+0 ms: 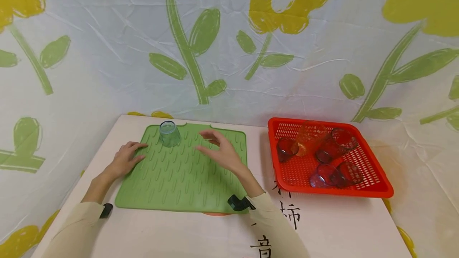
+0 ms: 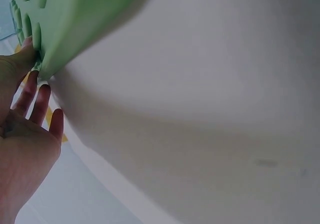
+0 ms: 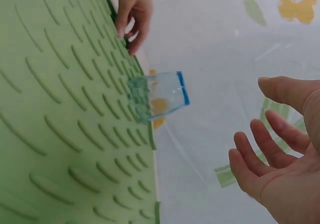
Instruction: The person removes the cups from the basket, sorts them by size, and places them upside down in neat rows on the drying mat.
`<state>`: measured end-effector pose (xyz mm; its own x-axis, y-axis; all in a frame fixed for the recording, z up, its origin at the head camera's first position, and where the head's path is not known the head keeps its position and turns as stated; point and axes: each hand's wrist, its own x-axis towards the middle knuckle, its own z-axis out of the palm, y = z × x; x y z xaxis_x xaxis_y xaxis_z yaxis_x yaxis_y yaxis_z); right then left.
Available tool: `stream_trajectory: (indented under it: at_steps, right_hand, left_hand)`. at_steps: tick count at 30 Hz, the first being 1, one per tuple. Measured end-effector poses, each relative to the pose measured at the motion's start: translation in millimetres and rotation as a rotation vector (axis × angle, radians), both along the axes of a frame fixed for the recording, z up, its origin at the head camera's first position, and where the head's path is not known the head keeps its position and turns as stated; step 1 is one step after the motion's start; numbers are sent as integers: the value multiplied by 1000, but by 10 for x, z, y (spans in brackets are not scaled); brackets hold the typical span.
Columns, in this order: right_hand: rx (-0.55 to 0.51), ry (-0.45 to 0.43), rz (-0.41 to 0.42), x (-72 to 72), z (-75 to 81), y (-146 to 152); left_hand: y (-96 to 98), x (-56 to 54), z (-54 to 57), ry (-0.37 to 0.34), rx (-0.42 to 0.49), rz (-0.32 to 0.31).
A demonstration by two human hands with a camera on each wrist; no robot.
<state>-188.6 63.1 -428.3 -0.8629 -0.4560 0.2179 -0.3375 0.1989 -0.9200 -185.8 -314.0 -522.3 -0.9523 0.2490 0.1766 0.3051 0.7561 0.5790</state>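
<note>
A green ridged mat (image 1: 168,186) lies on the table. Near its far left corner stands a clear bluish drinking glass (image 1: 169,134), its blue rim facing up; the right wrist view shows the same glass (image 3: 160,96) tilted by the camera angle. My left hand (image 1: 126,158) rests at the mat's left edge, thumb and fingertips touching it, seen close in the left wrist view. My right hand (image 1: 221,149) hovers over the mat to the right of the glass, thumb and fingers spread apart with nothing between them.
To the right, a red plastic basket (image 1: 326,192) holds several glasses, some tinted, lying or standing at different angles. Black characters (image 1: 290,215) mark the white table between mat and basket. A flower-patterned sheet (image 1: 229,106) hangs behind the table.
</note>
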Motion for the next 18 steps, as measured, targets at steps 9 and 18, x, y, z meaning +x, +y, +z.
stream_trajectory:
  at_steps: [9,18]
  right_hand:
    - [11,65,-69,83,101,337]
    - [15,129,-172,123,124,682]
  left_hand:
    - [12,6,-23,10,-6,2]
    - [-1,-18,-44,52,-11,-19]
